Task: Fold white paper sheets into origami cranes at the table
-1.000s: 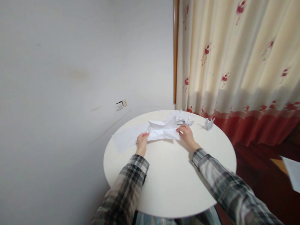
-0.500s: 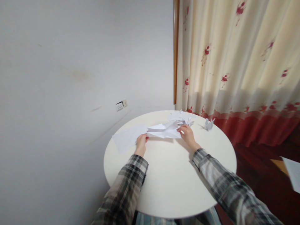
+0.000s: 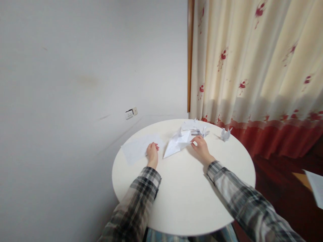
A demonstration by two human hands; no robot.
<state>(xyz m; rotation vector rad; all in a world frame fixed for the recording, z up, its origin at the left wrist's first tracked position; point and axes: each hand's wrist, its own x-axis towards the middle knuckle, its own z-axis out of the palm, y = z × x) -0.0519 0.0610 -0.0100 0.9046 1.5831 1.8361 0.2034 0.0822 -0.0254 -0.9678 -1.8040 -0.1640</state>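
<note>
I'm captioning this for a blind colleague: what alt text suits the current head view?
The right hand pinches a creased white paper at a round white table; the left hand, curled, is apart from that paper, near a flat white sheet. Folded paper pieces sit toward the far side.

The head camera looks forward and down over the table toward a wall

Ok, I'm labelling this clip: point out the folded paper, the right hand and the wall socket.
Folded paper (image 3: 177, 143), head view: its middle.
Right hand (image 3: 201, 147), head view: its back.
Wall socket (image 3: 129, 115), head view: white faceplate.
</note>
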